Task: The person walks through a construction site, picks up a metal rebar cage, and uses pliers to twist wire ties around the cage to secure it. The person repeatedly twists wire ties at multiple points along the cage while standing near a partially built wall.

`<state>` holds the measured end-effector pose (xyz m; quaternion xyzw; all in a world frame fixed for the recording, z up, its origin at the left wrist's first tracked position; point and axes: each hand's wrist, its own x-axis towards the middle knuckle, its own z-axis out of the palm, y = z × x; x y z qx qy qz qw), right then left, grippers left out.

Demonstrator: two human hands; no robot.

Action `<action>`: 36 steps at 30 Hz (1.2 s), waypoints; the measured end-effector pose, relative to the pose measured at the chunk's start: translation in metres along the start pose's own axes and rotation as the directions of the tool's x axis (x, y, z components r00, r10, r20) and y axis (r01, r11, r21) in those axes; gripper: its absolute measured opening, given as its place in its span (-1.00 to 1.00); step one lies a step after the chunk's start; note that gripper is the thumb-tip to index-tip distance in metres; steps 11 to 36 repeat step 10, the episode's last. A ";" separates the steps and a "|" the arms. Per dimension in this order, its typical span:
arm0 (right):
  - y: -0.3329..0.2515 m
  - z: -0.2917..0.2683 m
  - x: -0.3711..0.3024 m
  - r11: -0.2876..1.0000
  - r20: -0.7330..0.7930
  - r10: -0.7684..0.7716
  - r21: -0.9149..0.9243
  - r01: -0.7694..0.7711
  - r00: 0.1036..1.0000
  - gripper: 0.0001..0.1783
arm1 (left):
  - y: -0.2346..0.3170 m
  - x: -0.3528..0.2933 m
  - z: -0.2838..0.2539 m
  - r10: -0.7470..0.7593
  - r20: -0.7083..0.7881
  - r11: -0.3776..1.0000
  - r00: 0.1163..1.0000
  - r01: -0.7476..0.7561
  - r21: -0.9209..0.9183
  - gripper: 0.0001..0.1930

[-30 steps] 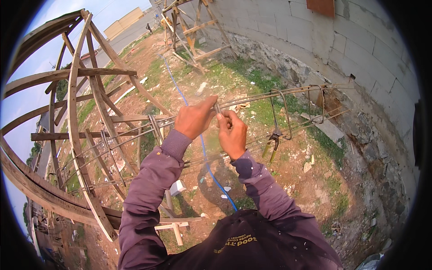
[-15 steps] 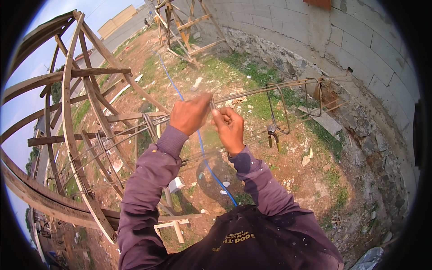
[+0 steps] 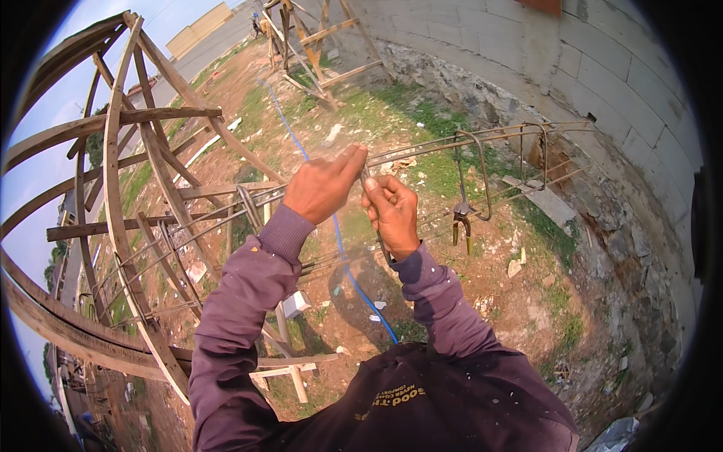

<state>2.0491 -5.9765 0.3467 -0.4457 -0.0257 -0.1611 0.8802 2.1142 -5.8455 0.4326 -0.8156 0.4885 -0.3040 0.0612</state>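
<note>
A long cage of thin steel rebar (image 3: 429, 151) runs across in front of me. My left hand (image 3: 320, 184) is closed over its upper bars, its fingertips at the top of a bent steel stirrup (image 3: 367, 175). My right hand (image 3: 394, 215) grips the side of the same stirrup, just below and right of the left fingertips. Part of the stirrup shows beneath the right hand; the rest is hidden by my hands. Further right, a pair of pincers (image 3: 462, 218) with dark handles hangs at the lower bars, beside another stirrup (image 3: 482, 177).
At left stands a wooden timber frame (image 3: 113, 151), with another wooden stand (image 3: 324, 60) further off. A blue hose (image 3: 343, 256) crosses the rubble-strewn ground under the cage. A grey block wall (image 3: 602, 75) on a rough stone footing borders the right side.
Both hands have shifted slightly right. The right hand's stirrup now shows more clearly below and above its fingers. The pincers remain hanging on the bars.
</note>
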 end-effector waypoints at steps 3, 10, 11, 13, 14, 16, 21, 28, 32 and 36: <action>0.002 0.000 -0.001 1.000 0.024 0.015 -0.012 -0.015 1.000 -0.76 | -0.004 0.004 -0.002 0.018 0.066 1.000 0.998 -0.019 0.008 -0.46; 0.029 -0.016 0.013 0.964 -0.066 -0.177 -0.213 0.159 0.982 -0.60 | -0.008 0.002 0.000 -0.037 0.148 0.991 0.988 0.055 -0.122 -0.40; 0.029 -0.016 0.013 0.964 -0.066 -0.177 -0.213 0.159 0.982 -0.60 | -0.008 0.002 0.000 -0.037 0.148 0.991 0.988 0.055 -0.122 -0.40; 0.029 -0.016 0.013 0.964 -0.066 -0.177 -0.213 0.159 0.982 -0.60 | -0.008 0.002 0.000 -0.037 0.148 0.991 0.988 0.055 -0.122 -0.40; 0.029 -0.016 0.013 0.964 -0.066 -0.177 -0.213 0.159 0.982 -0.60 | -0.008 0.002 0.000 -0.037 0.148 0.991 0.988 0.055 -0.122 -0.40; 0.029 -0.016 0.013 0.964 -0.066 -0.177 -0.213 0.159 0.982 -0.60 | -0.008 0.002 0.000 -0.037 0.148 0.991 0.988 0.055 -0.122 -0.40; 0.029 -0.016 0.013 0.964 -0.066 -0.177 -0.213 0.159 0.982 -0.60 | -0.008 0.002 0.000 -0.037 0.148 0.991 0.988 0.055 -0.122 -0.40; 0.029 -0.016 0.013 0.964 -0.066 -0.177 -0.213 0.159 0.982 -0.60 | -0.008 0.002 0.000 -0.037 0.148 0.991 0.988 0.055 -0.122 -0.40; 0.029 -0.016 0.013 0.964 -0.066 -0.177 -0.213 0.159 0.982 -0.60 | -0.008 0.002 0.000 -0.037 0.148 0.991 0.988 0.055 -0.122 -0.40; 0.029 -0.016 0.013 0.964 -0.066 -0.177 -0.213 0.159 0.982 -0.60 | -0.008 0.002 0.000 -0.037 0.148 0.991 0.988 0.055 -0.122 -0.40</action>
